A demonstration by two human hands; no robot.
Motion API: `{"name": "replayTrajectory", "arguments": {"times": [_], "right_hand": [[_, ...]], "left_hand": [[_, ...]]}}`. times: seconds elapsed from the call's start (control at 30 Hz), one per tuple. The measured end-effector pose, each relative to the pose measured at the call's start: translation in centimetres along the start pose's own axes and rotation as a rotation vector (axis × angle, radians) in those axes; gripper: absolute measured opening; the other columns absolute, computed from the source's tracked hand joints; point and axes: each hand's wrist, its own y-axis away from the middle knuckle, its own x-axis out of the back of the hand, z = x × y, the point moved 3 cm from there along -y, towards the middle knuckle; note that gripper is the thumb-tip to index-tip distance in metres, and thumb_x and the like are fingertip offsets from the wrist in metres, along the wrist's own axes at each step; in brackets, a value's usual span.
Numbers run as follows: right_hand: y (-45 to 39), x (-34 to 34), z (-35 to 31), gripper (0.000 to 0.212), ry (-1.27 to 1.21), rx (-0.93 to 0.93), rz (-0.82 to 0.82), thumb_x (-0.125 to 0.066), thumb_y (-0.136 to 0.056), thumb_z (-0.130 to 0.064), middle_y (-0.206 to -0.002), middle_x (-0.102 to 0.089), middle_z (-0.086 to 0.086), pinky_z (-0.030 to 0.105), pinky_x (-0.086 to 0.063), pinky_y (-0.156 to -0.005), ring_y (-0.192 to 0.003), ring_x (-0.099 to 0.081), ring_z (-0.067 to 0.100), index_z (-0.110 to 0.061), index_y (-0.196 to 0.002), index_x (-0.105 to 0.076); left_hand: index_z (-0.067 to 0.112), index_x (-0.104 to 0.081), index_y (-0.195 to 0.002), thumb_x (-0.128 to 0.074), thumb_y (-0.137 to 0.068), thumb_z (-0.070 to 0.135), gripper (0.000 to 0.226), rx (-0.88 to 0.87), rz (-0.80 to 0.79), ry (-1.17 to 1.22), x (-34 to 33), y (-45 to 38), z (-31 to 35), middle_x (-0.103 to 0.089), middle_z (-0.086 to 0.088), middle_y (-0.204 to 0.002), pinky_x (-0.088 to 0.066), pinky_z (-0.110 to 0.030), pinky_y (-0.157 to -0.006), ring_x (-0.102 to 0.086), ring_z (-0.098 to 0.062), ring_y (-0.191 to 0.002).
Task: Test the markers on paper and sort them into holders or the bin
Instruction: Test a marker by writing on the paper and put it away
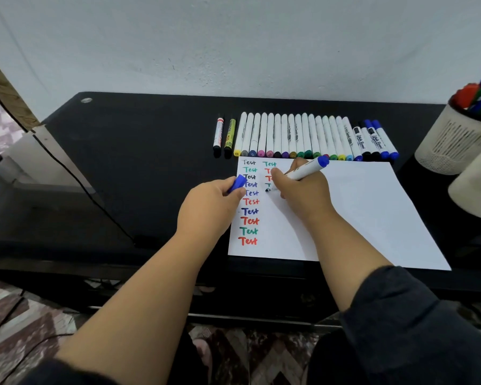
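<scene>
Hands: right (300,187) grips marker (306,169) tip-down on paper (358,212); left (214,204) pinches blue cap (237,183).

Both arms reach forward from the bottom of the view, bare up to the pushed-up dark sleeves. The left hand (210,202) is curled, with its fingers and thumb pinching a small blue cap (237,183). The right hand (303,187) sits just beside it, a bit farther forward. Its fingers wrap around a white marker (306,170) and hold it tilted, tip down, blue end up and to the right.
</scene>
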Motion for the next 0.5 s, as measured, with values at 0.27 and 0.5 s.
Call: {"name": "replayTrajectory", "arguments": {"times": [0.27,0.5], "right_hand": [[0.11,0.33,-0.32,0.034,0.058,0.035,0.030,-0.057,-0.088,-0.019,-0.062,-0.035,-0.001,0.023,-0.027,-0.051,-0.055,-0.035,0.011,-0.016,-0.066,-0.031],[0.33,0.54,-0.23,0.034,-0.007,0.003,0.053,-0.056,-0.085,-0.013,-0.060,-0.030,-0.002,0.022,-0.025,-0.051,-0.054,-0.031,0.010,-0.016,-0.065,-0.028]], "left_hand": [[0.035,-0.042,-0.139,-0.048,-0.095,0.042,0.045,0.001,-0.005,-0.034,-0.03,0.06,-0.24,-0.059,0.010,-0.125,-0.037,-0.016,-0.052,-0.050,-0.001,-0.066],[0.037,-0.041,-0.139,-0.049,-0.094,0.044,0.046,0.006,-0.042,-0.044,-0.56,-0.21,-0.46,-0.062,0.011,-0.116,-0.050,-0.022,-0.062,-0.057,-0.004,-0.072]]}}
